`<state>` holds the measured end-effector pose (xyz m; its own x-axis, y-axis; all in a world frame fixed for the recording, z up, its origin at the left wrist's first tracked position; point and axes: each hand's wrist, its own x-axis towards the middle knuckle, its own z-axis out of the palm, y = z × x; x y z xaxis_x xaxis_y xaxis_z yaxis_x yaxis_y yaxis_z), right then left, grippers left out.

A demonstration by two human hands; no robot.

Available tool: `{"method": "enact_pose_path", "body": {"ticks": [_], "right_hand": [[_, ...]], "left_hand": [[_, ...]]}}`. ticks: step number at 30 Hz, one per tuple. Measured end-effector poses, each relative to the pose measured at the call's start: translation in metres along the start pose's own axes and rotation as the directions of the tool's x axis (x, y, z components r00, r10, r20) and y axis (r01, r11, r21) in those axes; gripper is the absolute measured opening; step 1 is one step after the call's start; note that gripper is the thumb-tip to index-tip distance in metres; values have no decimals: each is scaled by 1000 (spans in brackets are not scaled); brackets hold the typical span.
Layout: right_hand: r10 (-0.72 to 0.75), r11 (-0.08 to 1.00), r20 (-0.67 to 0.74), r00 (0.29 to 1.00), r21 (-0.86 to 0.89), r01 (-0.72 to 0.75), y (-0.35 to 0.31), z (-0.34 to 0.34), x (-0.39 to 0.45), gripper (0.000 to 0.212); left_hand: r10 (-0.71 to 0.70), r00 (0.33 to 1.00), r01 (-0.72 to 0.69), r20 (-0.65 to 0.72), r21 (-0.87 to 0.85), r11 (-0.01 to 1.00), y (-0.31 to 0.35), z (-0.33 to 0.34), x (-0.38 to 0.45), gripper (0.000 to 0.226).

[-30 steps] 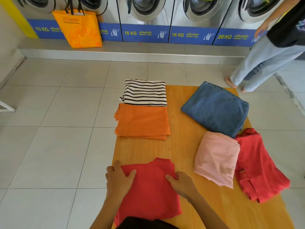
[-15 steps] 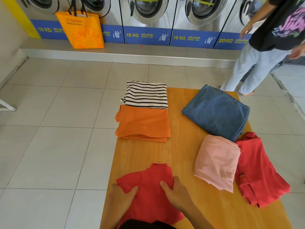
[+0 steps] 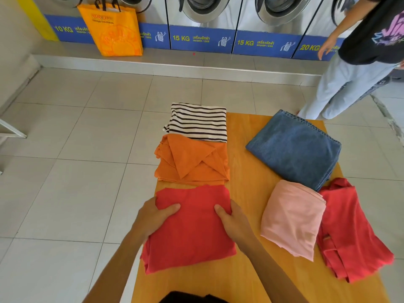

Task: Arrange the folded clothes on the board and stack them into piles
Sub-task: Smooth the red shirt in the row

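**Both hands grip a folded red garment at the near left of the board**

The left hand (image 3: 153, 217) and right hand (image 3: 235, 221) each hold one side of a folded red garment (image 3: 190, 228). Each thumb lies on top of the cloth, and the fingers wrap around its side edges. The hands are apart, with the width of the garment between them. The garment sits over the near left part of the wooden board (image 3: 247, 193), and its left edge hangs slightly past the board's side.

Just beyond it, its far edge touching or nearly touching, lies a folded orange garment (image 3: 192, 162) with a loose triangular flap on top. A folded black-and-white striped top (image 3: 199, 122) comes next, overlapping the orange one's far edge and reaching past the board's far end.

On the right side of the board, well apart from the hands, a folded pair of blue jeans (image 3: 295, 147) lies at an angle. A folded pink garment (image 3: 293, 217) sits nearer, resting partly on a loosely folded red shirt (image 3: 349, 232) at the board's right edge.

The board stands on a pale tiled floor (image 3: 72, 171). Along the far wall runs a row of washing machines (image 3: 203, 16) with blue weight labels, and an orange bag (image 3: 113, 29) stands in front of them. Another person (image 3: 358, 62) in a black shirt and light trousers stands at the far right.
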<state>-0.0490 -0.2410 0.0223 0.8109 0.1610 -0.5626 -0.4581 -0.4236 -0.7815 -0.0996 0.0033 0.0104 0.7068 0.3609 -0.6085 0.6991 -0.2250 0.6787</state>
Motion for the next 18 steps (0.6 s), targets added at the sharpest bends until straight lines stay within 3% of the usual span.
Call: {"method": "enact_pose_path", "body": {"ticks": [5, 9, 14, 18], "right_hand": [[12, 998, -40, 999, -53, -14, -4, 8, 34, 19], [84, 987, -75, 994, -133, -93, 8, 17, 52, 28], [151, 960, -1, 989, -240, -147, 9, 10, 65, 41], [119, 950, 10, 993, -292, -111, 10, 10, 67, 43]], "left_hand": [[44, 995, -31, -84, 143, 989, 20, 1, 34, 91], [133, 977, -79, -164, 302, 950, 11, 9, 51, 90], [109, 971, -19, -214, 384, 923, 7, 22, 54, 75], [99, 970, 1, -221, 409, 913, 6, 23, 60, 70]]}}
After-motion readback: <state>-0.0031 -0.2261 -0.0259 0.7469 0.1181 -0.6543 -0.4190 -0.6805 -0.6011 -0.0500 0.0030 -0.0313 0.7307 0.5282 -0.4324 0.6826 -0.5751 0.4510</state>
